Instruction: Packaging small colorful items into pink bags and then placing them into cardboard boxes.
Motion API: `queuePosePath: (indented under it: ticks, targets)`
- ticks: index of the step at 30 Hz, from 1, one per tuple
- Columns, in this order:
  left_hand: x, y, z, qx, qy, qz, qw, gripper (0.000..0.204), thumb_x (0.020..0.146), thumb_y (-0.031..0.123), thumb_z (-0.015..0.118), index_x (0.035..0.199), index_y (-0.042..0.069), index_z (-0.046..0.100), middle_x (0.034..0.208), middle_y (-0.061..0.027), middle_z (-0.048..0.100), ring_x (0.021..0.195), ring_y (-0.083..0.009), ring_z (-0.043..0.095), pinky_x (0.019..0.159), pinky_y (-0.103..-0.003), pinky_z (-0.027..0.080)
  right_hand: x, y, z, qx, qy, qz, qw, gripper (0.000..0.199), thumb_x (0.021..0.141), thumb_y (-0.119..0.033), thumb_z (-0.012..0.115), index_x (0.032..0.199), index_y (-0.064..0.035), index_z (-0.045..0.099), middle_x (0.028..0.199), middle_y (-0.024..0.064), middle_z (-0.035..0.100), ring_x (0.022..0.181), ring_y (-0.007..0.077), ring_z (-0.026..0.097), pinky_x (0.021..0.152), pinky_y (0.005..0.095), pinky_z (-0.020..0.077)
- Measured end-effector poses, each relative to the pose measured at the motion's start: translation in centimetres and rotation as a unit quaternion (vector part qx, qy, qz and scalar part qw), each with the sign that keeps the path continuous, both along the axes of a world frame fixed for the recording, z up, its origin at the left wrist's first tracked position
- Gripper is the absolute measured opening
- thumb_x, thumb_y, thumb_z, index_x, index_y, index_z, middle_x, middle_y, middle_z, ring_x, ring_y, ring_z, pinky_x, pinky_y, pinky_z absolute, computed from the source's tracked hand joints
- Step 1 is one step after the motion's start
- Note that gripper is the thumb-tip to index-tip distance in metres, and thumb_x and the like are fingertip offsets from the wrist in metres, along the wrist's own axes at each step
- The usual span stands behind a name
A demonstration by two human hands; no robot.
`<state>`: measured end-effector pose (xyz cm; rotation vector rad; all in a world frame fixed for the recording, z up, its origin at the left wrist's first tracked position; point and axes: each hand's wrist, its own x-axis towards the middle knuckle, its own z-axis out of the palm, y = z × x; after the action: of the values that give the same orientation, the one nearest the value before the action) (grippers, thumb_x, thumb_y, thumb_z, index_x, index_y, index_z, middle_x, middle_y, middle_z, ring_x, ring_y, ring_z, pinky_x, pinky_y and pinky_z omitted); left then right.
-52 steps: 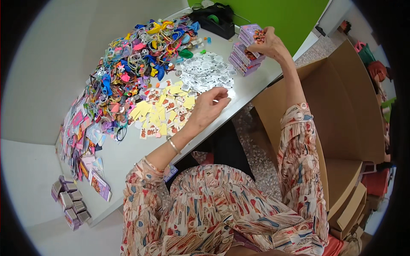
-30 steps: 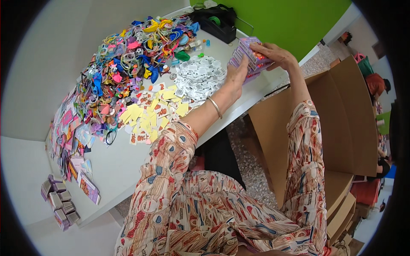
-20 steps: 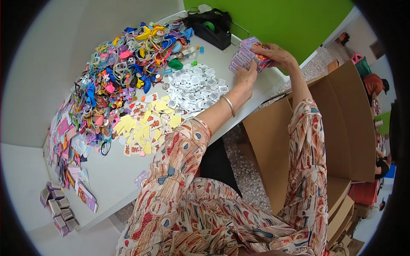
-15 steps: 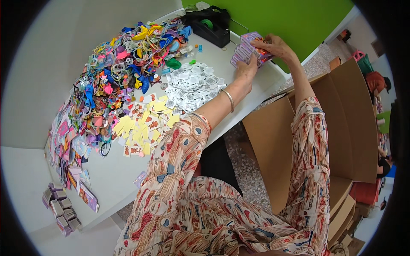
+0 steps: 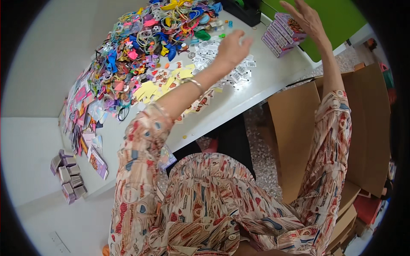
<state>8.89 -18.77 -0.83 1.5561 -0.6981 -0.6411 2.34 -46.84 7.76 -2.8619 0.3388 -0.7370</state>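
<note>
The left side is filled by a smooth, pale grey wall [image 5: 77,55], bordered below by a flat, whiter surface [image 5: 34,141]. A bright green, flat panel [image 5: 341,30] is set at the far end of a smooth, white-topped table [image 5: 277,79]. Beneath, a grey, speckled floor [image 5: 262,168] is exposed; light is reflected softly off the tabletop.

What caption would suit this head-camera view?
Left fingers over white labels, right fingers near stacked purple boxes, colourful trinkets heaped at left.

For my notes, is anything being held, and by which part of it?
Nothing appears held: the right hand is open beside the stacked, rectangular purple cardboard boxes; the left hand looks empty.
</note>
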Motion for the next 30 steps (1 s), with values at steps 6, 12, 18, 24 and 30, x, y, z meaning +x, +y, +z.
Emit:
queuePosePath:
  ticks: [6,12,18,24,30]
  targets:
    - [-4.8,-4.6,-8.3,0.079,-0.599,0.106,0.790,0.052,0.088,0.045,0.060,0.114,0.001,0.061,0.120,-0.0212,0.055,0.127,-0.0440,0.040,0.107,-0.060,0.025,1.1,10.4,2.6,-0.133,-0.133,0.133,0.973,0.031,0.093,-0.030,0.060,0.118,-0.0115,0.061,0.100,0.0163,0.064,0.085,0.0310,0.062,0.076,0.0409,0.0486]
    - [-2.8,-3.0,-9.5,0.154,-0.648,0.062,0.743,0.041,0.085,0.033,0.058,0.111,0.001,0.062,0.125,-0.0214,0.050,0.121,-0.0427,0.043,0.102,-0.066,0.024,0.5,13.2,-4.2,0.046,-0.108,0.087,0.989,0.041,0.094,-0.041,0.054,0.108,-0.0031,0.061,0.099,0.0219,0.063,0.091,0.0421,0.059,0.078,0.0441,0.0471]
    - [-0.7,-0.6,-9.7,0.115,-0.614,0.090,0.776,0.036,0.082,0.024,0.055,0.108,-0.001,0.064,0.112,-0.0184,0.055,0.116,-0.0404,0.044,0.101,-0.064,0.025,0.8,16.6,-15.3,0.213,-0.135,0.066,0.965,0.033,0.097,-0.030,0.046,0.093,0.0015,0.056,0.100,0.0233,0.060,0.097,0.0427,0.055,0.081,0.0485,0.0429]
    - [1.4,1.9,-9.6,0.265,-0.618,0.060,0.738,0.051,0.084,0.030,0.057,0.131,0.011,0.053,0.136,-0.0136,0.049,0.128,-0.0385,0.039,0.104,-0.062,0.023,3.4,18.5,-17.3,0.256,-0.067,0.102,0.959,0.041,0.100,-0.034,0.033,0.114,-0.0053,0.059,0.119,0.0190,0.059,0.119,0.0377,0.050,0.099,0.0470,0.0381]
    - [3.7,4.2,-9.9,0.185,-0.659,0.065,0.726,0.049,0.085,0.034,0.053,0.128,0.011,0.056,0.126,-0.0108,0.058,0.126,-0.0338,0.042,0.103,-0.057,0.026,4.8,20.5,-18.3,0.166,0.016,0.067,0.984,0.058,0.102,-0.045,0.025,0.137,-0.0038,0.046,0.142,0.0165,0.046,0.134,0.0318,0.037,0.111,0.0468,0.0234]
